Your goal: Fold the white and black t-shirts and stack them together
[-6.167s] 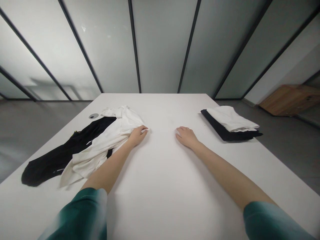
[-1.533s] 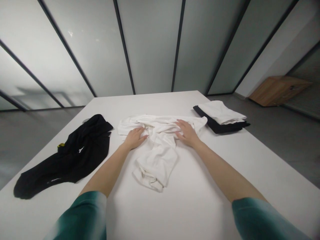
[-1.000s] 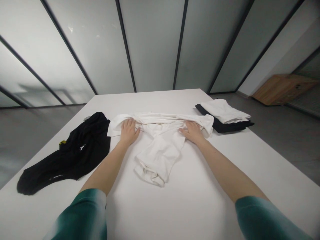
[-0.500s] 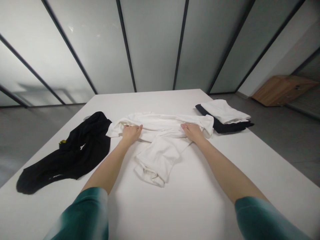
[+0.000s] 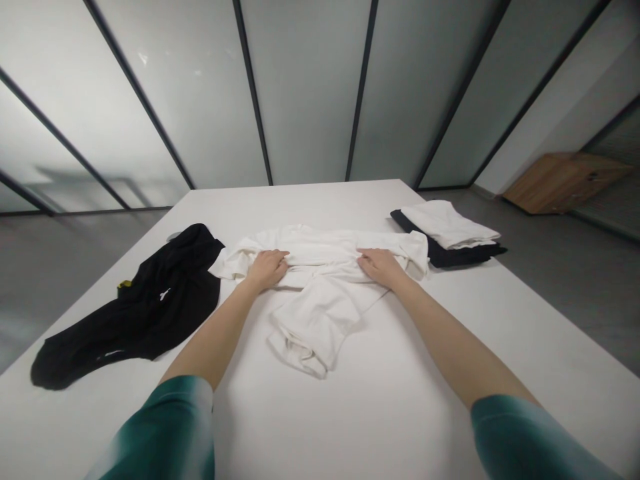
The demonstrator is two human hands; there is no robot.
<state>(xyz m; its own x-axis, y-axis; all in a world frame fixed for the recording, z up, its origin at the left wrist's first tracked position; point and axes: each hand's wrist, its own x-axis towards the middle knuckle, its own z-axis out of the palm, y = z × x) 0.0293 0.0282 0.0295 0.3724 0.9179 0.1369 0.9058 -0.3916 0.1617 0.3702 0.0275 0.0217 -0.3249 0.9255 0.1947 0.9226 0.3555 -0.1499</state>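
A crumpled white cotton garment (image 5: 320,313) lies in the middle of the table, with its upper part folded into a long horizontal band and a lower part trailing towards me. My left hand (image 5: 267,270) lies on the left of that band. My right hand (image 5: 381,267) lies on its right. The fingers of both hands curve slightly over the fold, and I cannot tell whether they pinch the cloth. A black garment (image 5: 145,313) with a small yellow patch lies left of my left hand, apart from it.
A folded white cloth (image 5: 447,225) sits on folded black cloth (image 5: 440,252) at the table's far right. The white table (image 5: 480,320) has a round grommet (image 5: 173,236) near its far left edge. A wooden cabinet (image 5: 565,183) stands on the grey floor beyond.
The white garment has moved from the black garment to the table's middle, and its top is now folded into a band. My hands have drawn slightly inward along it.
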